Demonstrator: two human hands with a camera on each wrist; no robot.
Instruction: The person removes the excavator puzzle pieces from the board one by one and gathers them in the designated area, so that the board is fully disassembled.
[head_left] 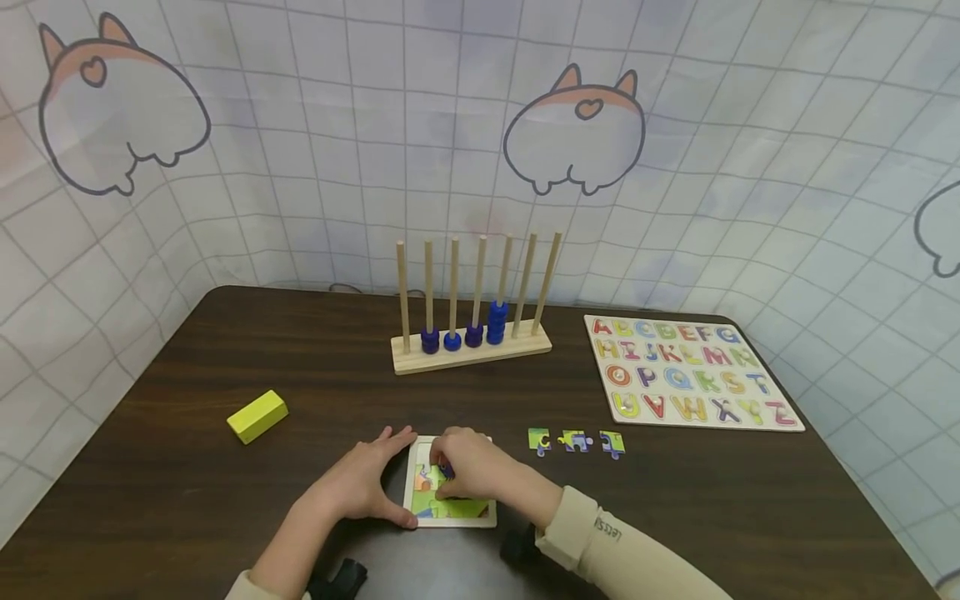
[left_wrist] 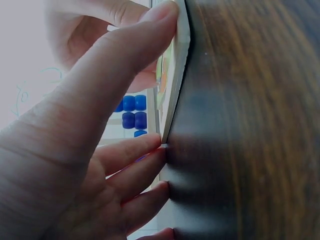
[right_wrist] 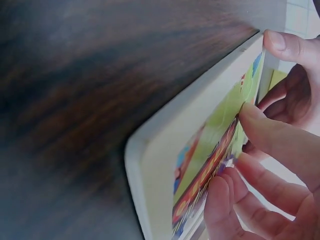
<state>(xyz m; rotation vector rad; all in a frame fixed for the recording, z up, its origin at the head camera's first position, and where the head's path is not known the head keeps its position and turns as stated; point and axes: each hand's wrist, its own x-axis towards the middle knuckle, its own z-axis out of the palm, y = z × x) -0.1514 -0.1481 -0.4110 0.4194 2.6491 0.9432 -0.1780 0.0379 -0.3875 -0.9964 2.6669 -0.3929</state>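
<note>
A small puzzle board [head_left: 457, 523] with a pale frame lies near the table's front edge, partly filled with green picture pieces. The left hand [head_left: 358, 482] spans its left side, thumb at the near left corner, fingertips by the far left corner; in the left wrist view the thumb [left_wrist: 145, 35] touches the frame. Over the board, the right hand [head_left: 474, 468] pinches a dark-patterned piece [right_wrist: 212, 162] between thumb and fingers, tilted above the picture in the right wrist view. The fingers hide part of that piece. Three loose pieces [head_left: 575, 441] lie to the right of the board.
At the back stands a wooden peg rack [head_left: 472, 357] with blue and purple beads. An alphabet board [head_left: 693, 375] lies at the back right. A yellow block [head_left: 257, 416] rests on the left part of the dark table [head_left: 180, 500]. Behind hangs a checked cloth [head_left: 420, 125].
</note>
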